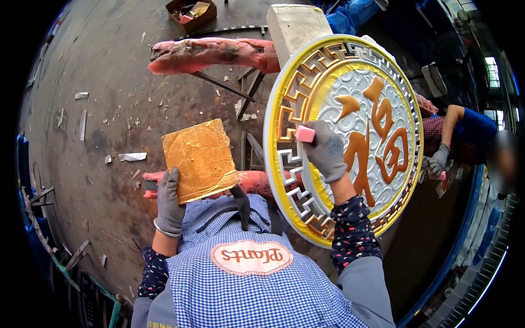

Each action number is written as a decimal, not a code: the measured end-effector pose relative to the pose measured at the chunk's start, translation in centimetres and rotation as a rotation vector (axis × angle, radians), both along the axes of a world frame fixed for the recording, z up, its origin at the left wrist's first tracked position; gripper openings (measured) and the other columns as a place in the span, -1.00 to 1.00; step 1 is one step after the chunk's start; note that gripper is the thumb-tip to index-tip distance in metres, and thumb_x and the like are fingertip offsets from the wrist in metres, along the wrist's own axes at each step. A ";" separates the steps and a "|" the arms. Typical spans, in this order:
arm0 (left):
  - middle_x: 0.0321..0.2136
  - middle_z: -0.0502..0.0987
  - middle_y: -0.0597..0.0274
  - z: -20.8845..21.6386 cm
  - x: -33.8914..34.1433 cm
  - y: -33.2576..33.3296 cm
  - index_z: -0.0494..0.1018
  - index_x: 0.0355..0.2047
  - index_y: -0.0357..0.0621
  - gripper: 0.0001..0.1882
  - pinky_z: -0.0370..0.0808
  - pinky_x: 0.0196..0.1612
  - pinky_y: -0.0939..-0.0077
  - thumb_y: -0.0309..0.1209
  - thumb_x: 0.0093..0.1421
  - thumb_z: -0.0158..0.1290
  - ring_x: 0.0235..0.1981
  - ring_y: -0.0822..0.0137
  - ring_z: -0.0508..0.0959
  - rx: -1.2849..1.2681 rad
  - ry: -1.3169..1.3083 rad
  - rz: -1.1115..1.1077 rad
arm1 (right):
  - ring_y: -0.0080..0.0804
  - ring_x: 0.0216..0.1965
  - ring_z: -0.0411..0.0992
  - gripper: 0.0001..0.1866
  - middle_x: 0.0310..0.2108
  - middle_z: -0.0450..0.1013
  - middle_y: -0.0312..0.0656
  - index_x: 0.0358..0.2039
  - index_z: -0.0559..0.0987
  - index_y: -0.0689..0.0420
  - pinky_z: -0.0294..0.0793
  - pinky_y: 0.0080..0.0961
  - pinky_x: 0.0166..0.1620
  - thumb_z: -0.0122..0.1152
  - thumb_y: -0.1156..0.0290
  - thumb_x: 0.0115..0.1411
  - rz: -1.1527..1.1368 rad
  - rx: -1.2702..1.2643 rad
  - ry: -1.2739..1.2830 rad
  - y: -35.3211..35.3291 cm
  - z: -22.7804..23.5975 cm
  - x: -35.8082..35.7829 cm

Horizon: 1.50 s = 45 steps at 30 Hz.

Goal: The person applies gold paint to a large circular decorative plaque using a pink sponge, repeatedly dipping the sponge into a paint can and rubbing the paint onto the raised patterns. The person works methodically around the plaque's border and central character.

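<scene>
My gloved left hand grips the left edge of a square board smeared with gold paint, held in front of my apron. In my gloved right hand is a small pink sponge block, over the left part of the border of a large round relief plaque. Whether the sponge touches the border is hard to tell. The plaque has a yellow rim, a key-pattern border, a grey-white scrolled middle and a raised gold-brown character. Parts of the left border are gold-brown; others look grey-white.
Pink-wrapped supports and a pale block lie by the plaque. Across it, a co-worker's gloved hand is near the right rim, close to a pink piece. A cardboard box and scraps lie on the floor.
</scene>
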<state>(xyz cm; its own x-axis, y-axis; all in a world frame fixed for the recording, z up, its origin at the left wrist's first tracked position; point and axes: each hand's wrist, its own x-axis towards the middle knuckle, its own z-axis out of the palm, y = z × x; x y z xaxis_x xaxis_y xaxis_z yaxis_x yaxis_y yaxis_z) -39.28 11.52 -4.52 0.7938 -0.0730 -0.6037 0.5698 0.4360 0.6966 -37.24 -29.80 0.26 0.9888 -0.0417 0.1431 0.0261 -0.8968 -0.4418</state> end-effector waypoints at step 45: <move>-0.13 0.59 0.31 -1.4 -0.3 0.7 0.50 0.04 -0.19 -0.65 0.65 -0.16 0.57 -0.15 0.51 0.05 -0.15 0.50 0.64 0.093 -0.037 0.039 | 0.01 -0.28 0.62 -0.78 -0.27 0.56 -0.06 -0.22 0.53 0.08 0.60 -0.11 -0.24 0.35 0.34 0.15 0.230 -0.236 0.273 0.0 1.7 2.7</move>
